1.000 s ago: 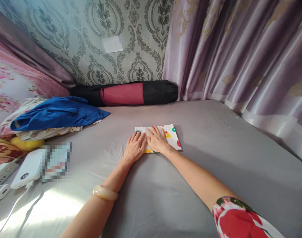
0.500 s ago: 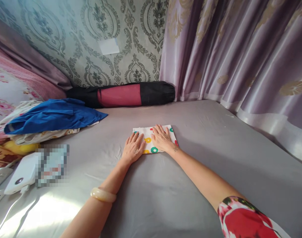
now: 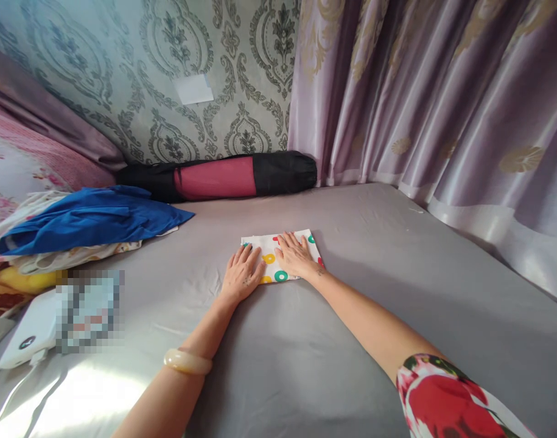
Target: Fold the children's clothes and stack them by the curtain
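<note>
A folded white cloth with yellow, green and red printed shapes lies flat on the grey bed sheet. My left hand rests on its left edge, palm down with the fingers stretched out. On the cloth's upper right part lies my right hand, also flat, its fingers spread. Each hand covers some of the print, and neither grips the fabric.
A black and dark pink rolled bag lies along the patterned wall. At left are a blue garment on other clothes, a white power bank with a cable, and a blurred-out item. Purple curtains hang at right.
The whole view has shifted slightly, so most things appear a little further left. Both hands stay flat on the cloth, with no clear change in their pose.
</note>
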The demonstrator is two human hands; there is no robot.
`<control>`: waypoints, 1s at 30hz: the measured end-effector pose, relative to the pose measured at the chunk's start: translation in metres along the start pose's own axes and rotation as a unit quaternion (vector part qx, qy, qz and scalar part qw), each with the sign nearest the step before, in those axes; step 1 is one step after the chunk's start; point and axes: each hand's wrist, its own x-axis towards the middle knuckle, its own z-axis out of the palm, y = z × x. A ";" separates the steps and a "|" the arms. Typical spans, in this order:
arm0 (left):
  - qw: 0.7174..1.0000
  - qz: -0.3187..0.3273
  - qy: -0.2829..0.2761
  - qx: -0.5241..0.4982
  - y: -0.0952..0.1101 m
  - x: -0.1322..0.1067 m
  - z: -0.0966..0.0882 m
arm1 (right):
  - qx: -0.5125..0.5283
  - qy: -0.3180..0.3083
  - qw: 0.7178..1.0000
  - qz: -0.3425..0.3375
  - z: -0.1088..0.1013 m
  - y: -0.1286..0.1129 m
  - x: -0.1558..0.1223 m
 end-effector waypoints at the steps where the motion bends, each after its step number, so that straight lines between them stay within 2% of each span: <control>1: 1.000 0.001 0.002 0.000 0.000 0.000 0.000 | -0.001 -0.006 1.000 0.000 -0.003 0.002 0.000; 5: 1.000 0.002 0.004 0.000 -0.001 0.000 0.001 | -0.027 0.010 0.999 0.038 -0.007 0.016 -0.001; 10: 1.000 -0.001 0.001 -0.013 -0.001 0.001 0.001 | -0.026 0.020 0.997 0.072 0.001 0.027 -0.002; 16: 1.000 -0.008 -0.006 -0.012 0.001 0.001 -0.002 | -0.019 0.015 0.997 0.074 0.000 0.025 0.000; 23: 1.000 -0.002 -0.009 0.001 0.000 0.001 -0.002 | -0.008 -0.035 0.998 0.054 -0.010 0.034 -0.013; 30: 0.998 -0.001 -0.033 0.051 0.004 0.001 -0.004 | -0.037 0.002 0.999 0.030 -0.004 0.038 -0.036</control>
